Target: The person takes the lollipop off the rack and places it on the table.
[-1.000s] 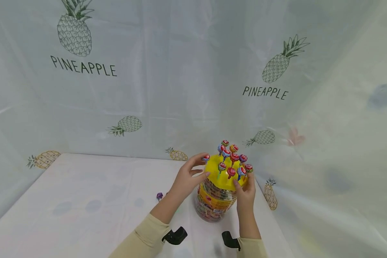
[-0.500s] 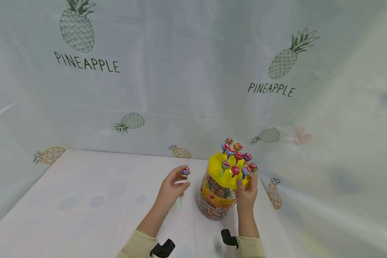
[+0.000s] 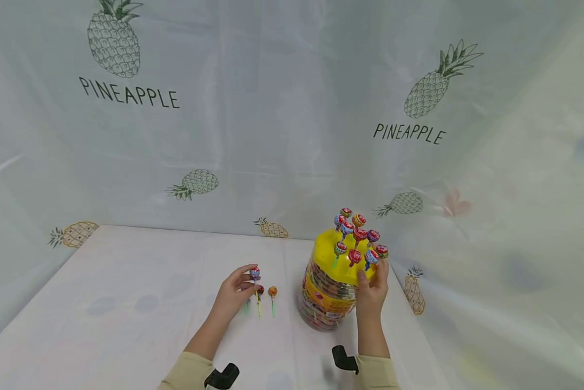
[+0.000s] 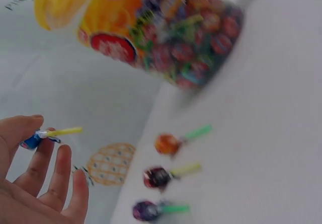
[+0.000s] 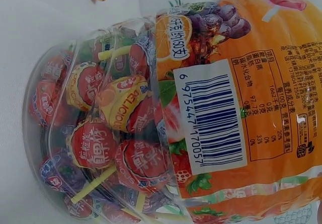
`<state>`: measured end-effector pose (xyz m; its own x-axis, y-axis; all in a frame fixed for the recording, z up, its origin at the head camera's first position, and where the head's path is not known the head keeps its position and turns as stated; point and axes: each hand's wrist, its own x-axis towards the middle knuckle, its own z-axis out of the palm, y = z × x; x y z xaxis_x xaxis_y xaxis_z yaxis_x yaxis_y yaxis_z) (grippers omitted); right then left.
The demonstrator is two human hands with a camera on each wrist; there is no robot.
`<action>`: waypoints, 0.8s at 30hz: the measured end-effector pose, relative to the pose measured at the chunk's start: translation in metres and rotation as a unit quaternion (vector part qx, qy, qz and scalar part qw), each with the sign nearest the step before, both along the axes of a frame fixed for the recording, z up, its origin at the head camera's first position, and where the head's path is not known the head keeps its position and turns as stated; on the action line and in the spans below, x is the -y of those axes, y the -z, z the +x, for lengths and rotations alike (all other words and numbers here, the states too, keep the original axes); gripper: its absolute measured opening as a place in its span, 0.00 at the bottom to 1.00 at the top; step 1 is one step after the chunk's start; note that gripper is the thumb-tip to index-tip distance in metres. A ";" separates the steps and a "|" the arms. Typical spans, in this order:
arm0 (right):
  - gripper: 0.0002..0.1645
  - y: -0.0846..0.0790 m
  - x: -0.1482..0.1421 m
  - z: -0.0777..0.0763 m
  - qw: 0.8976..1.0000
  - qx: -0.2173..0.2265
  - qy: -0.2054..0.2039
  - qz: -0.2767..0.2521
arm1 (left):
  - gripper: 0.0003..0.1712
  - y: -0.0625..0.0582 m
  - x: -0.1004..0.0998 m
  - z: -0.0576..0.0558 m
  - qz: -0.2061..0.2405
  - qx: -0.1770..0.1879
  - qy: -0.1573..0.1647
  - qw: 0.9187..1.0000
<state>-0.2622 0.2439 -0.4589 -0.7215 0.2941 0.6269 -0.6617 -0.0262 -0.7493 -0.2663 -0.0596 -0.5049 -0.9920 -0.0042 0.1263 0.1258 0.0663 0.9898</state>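
My left hand point(image 3: 234, 295) pinches a blue-wrapped lollipop point(image 3: 255, 273) between thumb and index finger; its yellow stick shows in the left wrist view. It hangs over a row of lollipops lying on the table: an orange one point(image 4: 167, 144), a dark red one point(image 4: 157, 177) and a purple one point(image 4: 146, 211). To the right stands a clear plastic jar point(image 3: 327, 309) full of lollipops, with a yellow lid point(image 3: 327, 248). Several lollipops point(image 3: 359, 234) stand upright in the lid. My right hand point(image 3: 372, 292) grips the lid's near right edge, thumb in front.
The white-covered table point(image 3: 140, 271) runs left from the jar. Behind it hangs a pale curtain point(image 3: 282, 135) printed with pineapples. The jar's label point(image 5: 211, 118) with a barcode faces the right wrist camera.
My left hand has drawn the blue lollipop away from the lid's left side, moving left and down to above the table lollipops. The right hand stays on the lid.
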 end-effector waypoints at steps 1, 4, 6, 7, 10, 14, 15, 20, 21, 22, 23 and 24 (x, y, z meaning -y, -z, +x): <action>0.32 0.001 0.000 0.000 1.000 -0.001 0.002 0.001 | 0.28 0.004 0.003 -0.003 -0.007 0.004 -0.003 1.000; 0.31 0.002 -0.001 0.000 1.000 -0.006 0.003 0.002 | 0.28 0.017 0.012 -0.012 -0.029 0.016 -0.008 0.999; 0.31 0.004 -0.001 0.000 1.000 -0.005 0.003 0.001 | 0.28 0.024 0.017 -0.016 -0.044 0.025 -0.009 0.999; 0.31 0.004 -0.001 0.000 1.000 -0.004 0.005 0.002 | 0.27 0.028 0.020 -0.017 -0.054 0.029 -0.008 0.998; 0.31 0.005 -0.001 0.000 1.000 0.006 0.009 0.004 | 0.26 0.038 0.028 -0.019 -0.078 0.044 -0.006 0.996; 0.32 0.003 -0.001 0.000 1.000 0.004 -0.005 -0.009 | 0.25 0.049 0.040 -0.024 -0.117 0.052 -0.007 0.992; 0.32 0.002 -0.001 0.000 1.000 0.000 -0.013 -0.014 | 0.25 0.052 0.043 -0.025 -0.130 0.052 -0.010 0.990; 0.31 0.000 0.000 0.000 0.999 -0.015 -0.031 -0.016 | 0.25 0.062 0.056 -0.033 -0.177 0.054 -0.025 0.982; 0.31 0.000 0.000 0.000 0.999 -0.018 -0.031 -0.014 | 0.25 0.063 0.058 -0.034 -0.186 0.056 -0.025 0.981; 0.31 0.000 0.000 0.000 0.999 -0.021 -0.033 -0.013 | 0.26 0.063 0.060 -0.035 -0.195 0.055 -0.024 0.979; 0.31 0.000 0.000 0.000 0.999 -0.018 -0.029 -0.013 | 0.26 0.064 0.061 -0.035 -0.203 0.055 -0.023 0.977; 0.31 -0.001 0.000 0.000 0.999 -0.016 -0.027 -0.014 | 0.26 0.066 0.063 -0.036 -0.210 0.055 -0.023 0.976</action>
<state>-0.2623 0.2437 -0.4584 -0.7164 0.2726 0.6422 -0.6826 -0.0835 -0.7260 -0.3021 -0.1222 -0.5707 -0.9996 -0.0200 0.0203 0.0084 0.4723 0.8814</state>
